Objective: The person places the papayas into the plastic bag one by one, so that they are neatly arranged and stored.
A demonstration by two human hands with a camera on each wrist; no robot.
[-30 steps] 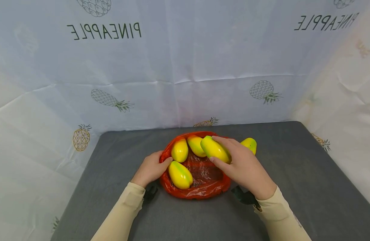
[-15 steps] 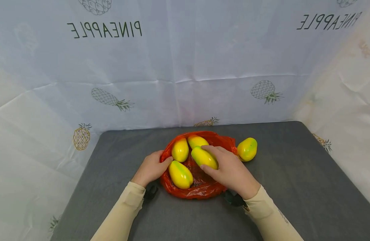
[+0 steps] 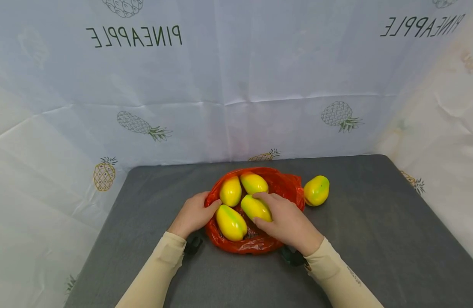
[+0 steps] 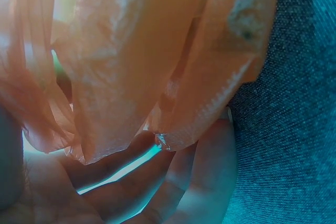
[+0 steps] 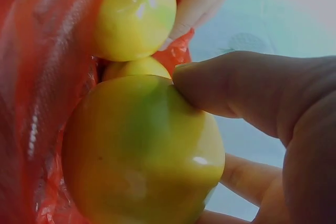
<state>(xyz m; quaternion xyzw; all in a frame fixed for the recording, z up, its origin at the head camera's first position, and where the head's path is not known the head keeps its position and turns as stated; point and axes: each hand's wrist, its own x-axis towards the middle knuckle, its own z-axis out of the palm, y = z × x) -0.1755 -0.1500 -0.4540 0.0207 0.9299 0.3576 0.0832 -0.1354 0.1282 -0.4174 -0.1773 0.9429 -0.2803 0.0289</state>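
In the head view a red plastic bag (image 3: 259,247) lies with its mouth spread wide. My left hand (image 3: 194,215) holds its left rim, thumb inside and fingers outside; the left wrist view shows the fingers (image 4: 210,166) against the thin film. Inside the bag my right hand (image 3: 286,220) grips a glossy yellow-green papaya (image 3: 255,207) between thumb and fingers. The right wrist view shows that papaya (image 5: 142,150) up close beside the bag wall. Three more sit in the bag: a front-left papaya (image 3: 231,223), a left papaya (image 3: 230,191) and a back papaya (image 3: 254,183).
Another papaya (image 3: 316,191) lies on the dark grey tabletop (image 3: 375,239), just right of the bag and close to its rim. Behind the table hangs a pale cloth (image 3: 236,77) printed with pineapples. A second cloth side (image 3: 452,141) rises at the right.
My right hand has moved left and down into the bag with the papaya. The papaya outside the bag has come fully into sight. My left hand has stayed on the rim.
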